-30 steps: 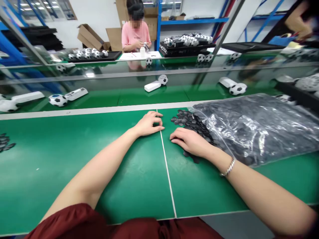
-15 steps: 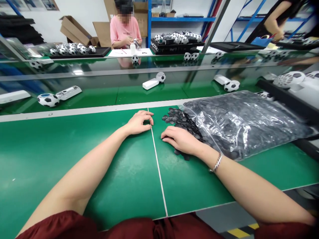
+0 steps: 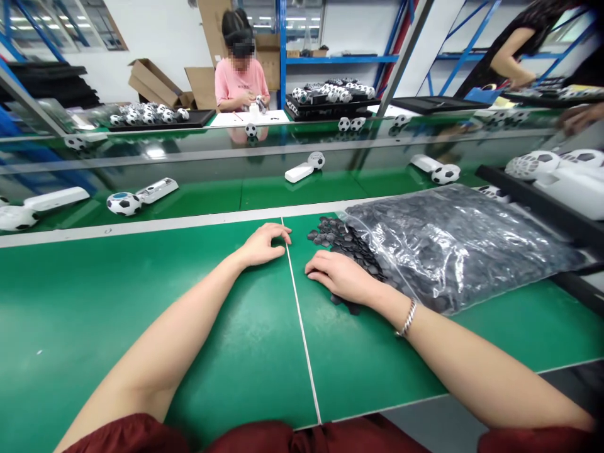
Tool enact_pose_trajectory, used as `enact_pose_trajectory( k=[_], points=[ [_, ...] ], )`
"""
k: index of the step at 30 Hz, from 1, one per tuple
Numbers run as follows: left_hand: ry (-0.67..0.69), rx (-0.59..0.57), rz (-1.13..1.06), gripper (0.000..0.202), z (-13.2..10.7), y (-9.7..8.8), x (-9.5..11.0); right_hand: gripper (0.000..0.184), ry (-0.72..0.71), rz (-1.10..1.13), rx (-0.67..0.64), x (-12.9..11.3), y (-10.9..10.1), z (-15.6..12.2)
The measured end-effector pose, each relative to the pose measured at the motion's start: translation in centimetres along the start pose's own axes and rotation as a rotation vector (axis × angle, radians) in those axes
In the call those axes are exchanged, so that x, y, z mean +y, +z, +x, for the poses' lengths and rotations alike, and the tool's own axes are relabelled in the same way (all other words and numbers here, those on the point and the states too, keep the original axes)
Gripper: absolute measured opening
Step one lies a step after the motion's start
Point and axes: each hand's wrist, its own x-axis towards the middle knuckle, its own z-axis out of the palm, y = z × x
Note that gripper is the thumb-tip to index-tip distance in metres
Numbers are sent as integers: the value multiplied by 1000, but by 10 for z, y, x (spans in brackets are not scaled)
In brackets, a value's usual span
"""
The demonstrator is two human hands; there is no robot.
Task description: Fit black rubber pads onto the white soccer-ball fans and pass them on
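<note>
My left hand [image 3: 264, 244] rests on the green tabletop [image 3: 226, 352], left of the white seam line. Its fingers are curved and apart from the thumb, with nothing between them. Just right of the seam, my right hand [image 3: 342, 274] lies at the near left edge of a heap of small black flat pieces [image 3: 346, 238]. Its fingers are bent and drawn together; whether a piece is in them is hidden. The heap spills from the mouth of a large clear plastic bag [image 3: 462, 245] packed with the same pieces.
Beyond the table's pale rim, a green belt carries football-shaped items with white bodies [image 3: 123, 204]. A black tray [image 3: 533, 198] with more of them stands at the right. Across the belt sits a co-worker in pink [image 3: 241, 85]; another person in black [image 3: 514, 50] is at the right.
The camera view has tilted up slightly, so everything sits lower in the picture. The items on the belt have shifted to the right. Both my hands keep nearly the same place and pose.
</note>
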Motion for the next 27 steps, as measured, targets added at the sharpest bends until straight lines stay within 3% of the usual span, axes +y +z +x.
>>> enact_pose_trajectory(
  k=[19,27],
  points=[
    [48,50,-4,17,4,5,-5,19,-7,20,-5,0,0,-3],
    [31,105,78,22,4,10,-7,25,-43,46,18,14,13,-4]
  ],
)
